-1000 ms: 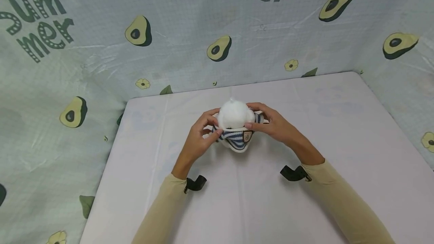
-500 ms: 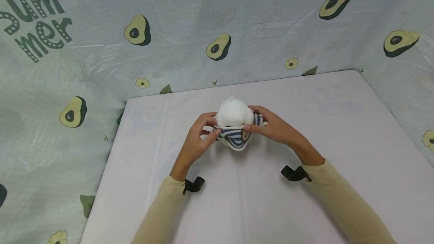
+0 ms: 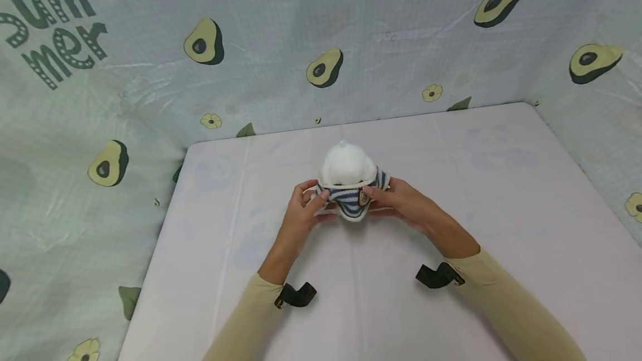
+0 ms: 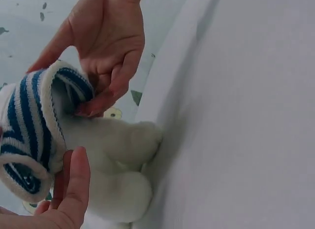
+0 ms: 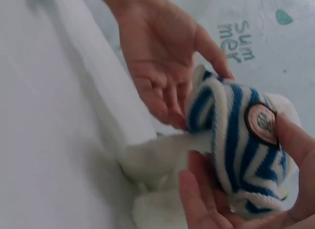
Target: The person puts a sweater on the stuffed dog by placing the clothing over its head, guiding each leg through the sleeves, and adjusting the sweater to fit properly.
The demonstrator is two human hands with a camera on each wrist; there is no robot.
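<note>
A white plush toy (image 3: pixel 347 163) wears a knitted sweater (image 5: pixel 235 125) with blue and white stripes and a round patch (image 5: pixel 262 123). In the head view it is between my two hands near the middle of the table. My left hand (image 3: pixel 300 215) holds the sweater's left side, thumb on the front and fingers inside the hem. From the other side my right hand (image 3: pixel 408 203) grips the sweater, its thumb by the patch and its fingers underneath. Below the hem, the toy's plush legs (image 4: pixel 129 192) show in both wrist views. The toy's face is hidden from the head view.
The toy is over a table with a pale cloth (image 3: pixel 391 305). Behind and beside it hangs a light curtain (image 3: pixel 271 43) printed with avocados and lettering. A black camera mount (image 3: pixel 297 295) sits on the left wrist, another black mount (image 3: pixel 436 276) on the right.
Both hands have slid down from beside the toy's head to the sweater's lower sides. Their fingers now reach under the hem, and the white head is more exposed.
</note>
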